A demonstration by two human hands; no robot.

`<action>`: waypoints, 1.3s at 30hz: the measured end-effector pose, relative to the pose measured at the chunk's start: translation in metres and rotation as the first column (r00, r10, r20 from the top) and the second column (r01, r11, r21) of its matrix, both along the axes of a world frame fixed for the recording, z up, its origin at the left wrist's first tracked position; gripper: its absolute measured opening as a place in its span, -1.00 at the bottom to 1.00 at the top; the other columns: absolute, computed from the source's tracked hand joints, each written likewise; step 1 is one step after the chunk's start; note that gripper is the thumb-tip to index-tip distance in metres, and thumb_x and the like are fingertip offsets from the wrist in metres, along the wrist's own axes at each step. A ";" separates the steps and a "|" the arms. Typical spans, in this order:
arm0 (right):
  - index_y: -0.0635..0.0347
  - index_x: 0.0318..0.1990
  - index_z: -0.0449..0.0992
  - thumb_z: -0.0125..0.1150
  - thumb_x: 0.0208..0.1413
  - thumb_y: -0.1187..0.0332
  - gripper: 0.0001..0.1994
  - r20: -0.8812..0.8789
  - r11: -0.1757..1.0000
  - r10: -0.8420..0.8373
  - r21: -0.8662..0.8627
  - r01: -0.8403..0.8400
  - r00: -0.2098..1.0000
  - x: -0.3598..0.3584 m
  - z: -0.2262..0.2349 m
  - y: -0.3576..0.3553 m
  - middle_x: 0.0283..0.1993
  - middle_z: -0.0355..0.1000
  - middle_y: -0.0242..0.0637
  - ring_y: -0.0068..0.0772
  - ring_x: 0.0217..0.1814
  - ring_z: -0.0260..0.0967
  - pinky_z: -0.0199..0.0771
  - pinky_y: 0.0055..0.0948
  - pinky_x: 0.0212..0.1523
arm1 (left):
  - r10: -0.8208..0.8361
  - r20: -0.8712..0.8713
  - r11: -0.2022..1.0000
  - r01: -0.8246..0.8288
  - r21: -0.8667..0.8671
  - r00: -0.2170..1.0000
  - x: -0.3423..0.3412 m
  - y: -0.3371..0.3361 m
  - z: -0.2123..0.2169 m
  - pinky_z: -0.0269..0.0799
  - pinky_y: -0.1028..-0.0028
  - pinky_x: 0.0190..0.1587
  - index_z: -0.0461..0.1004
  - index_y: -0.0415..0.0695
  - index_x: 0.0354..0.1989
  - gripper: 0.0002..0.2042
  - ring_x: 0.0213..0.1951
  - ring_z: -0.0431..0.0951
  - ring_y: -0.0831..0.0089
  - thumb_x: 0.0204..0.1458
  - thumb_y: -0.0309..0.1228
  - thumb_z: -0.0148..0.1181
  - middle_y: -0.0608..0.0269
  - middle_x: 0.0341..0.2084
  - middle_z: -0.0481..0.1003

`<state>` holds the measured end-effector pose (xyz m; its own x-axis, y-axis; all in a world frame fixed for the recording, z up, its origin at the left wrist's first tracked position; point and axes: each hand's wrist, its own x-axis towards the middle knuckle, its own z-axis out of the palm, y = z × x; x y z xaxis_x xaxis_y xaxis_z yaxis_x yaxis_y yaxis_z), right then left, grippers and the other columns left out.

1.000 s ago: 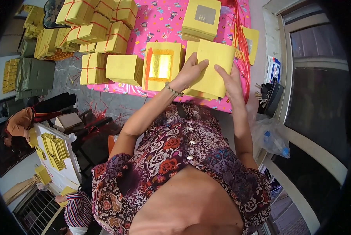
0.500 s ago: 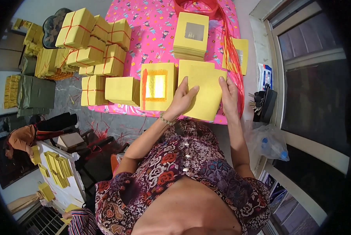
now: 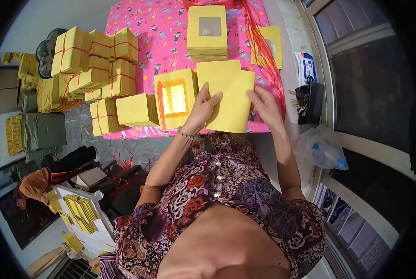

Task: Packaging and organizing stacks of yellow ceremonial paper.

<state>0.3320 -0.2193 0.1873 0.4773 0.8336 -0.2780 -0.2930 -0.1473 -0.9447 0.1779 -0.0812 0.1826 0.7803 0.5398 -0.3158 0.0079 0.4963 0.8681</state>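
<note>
Near the table's front edge I hold yellow paper (image 3: 229, 97), its upper right corner stepped as if folded or in offset layers. My left hand (image 3: 202, 108) grips its left side, thumb on top. At the right edge my right hand (image 3: 267, 108) pinches the paper between thumb and fingers. Just left of it lies a yellow sheet with a shiny gold square (image 3: 174, 98) framed in orange, a red stripe beside it. Behind stands a tall stack of yellow paper (image 3: 207, 51) with a silver square on top.
Red-tied yellow bundles (image 3: 73, 53) pile up at the table's left, by a loose yellow stack (image 3: 137, 110). Red strings (image 3: 262, 49) hang over a yellow sheet (image 3: 274, 35) at right. A plastic bag (image 3: 321, 146) is beside the window. Other people work at a white table (image 3: 103, 232), lower left.
The whole view has shifted, the table's things now lying further left. My right hand has turned at the paper's right edge, its fingers more bent. Both hands still hold the paper.
</note>
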 end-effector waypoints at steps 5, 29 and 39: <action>0.37 -0.13 0.55 0.16 0.29 0.33 -0.77 0.026 0.998 -0.024 -0.049 0.026 0.999 -0.009 -0.015 -0.018 -0.35 0.53 -0.37 -0.69 -0.43 0.43 0.45 -0.62 -0.49 | -0.092 -0.046 0.996 0.093 0.016 0.995 0.001 -0.002 -0.005 0.39 0.43 0.13 0.17 -0.25 0.28 -0.59 0.10 0.45 0.43 0.28 -0.45 0.01 0.15 0.11 0.42; 0.24 0.10 0.46 0.13 0.30 0.34 -0.72 -0.176 0.971 0.030 -0.227 -0.070 0.984 -0.046 -0.053 -0.055 -0.05 0.52 -0.38 -0.65 -0.06 0.45 0.52 -0.58 -0.08 | 0.020 -0.065 0.980 -0.006 0.200 0.998 0.009 -0.004 -0.028 0.34 0.44 0.10 0.21 -0.23 0.22 -0.65 0.06 0.42 0.48 0.28 -0.50 -0.02 0.18 0.03 0.45; 0.28 -0.03 0.48 0.13 0.29 0.40 -0.81 0.069 0.945 -0.325 -0.004 0.326 0.943 0.013 -0.079 -0.072 -0.18 0.51 -0.38 -0.63 -0.15 0.43 0.46 -0.59 -0.14 | -0.466 -0.305 0.725 0.556 0.407 0.831 0.026 -0.006 -0.026 0.31 0.54 -0.34 0.35 -0.25 0.02 -0.74 -0.38 0.34 0.67 0.25 -0.36 0.10 0.37 -0.40 0.43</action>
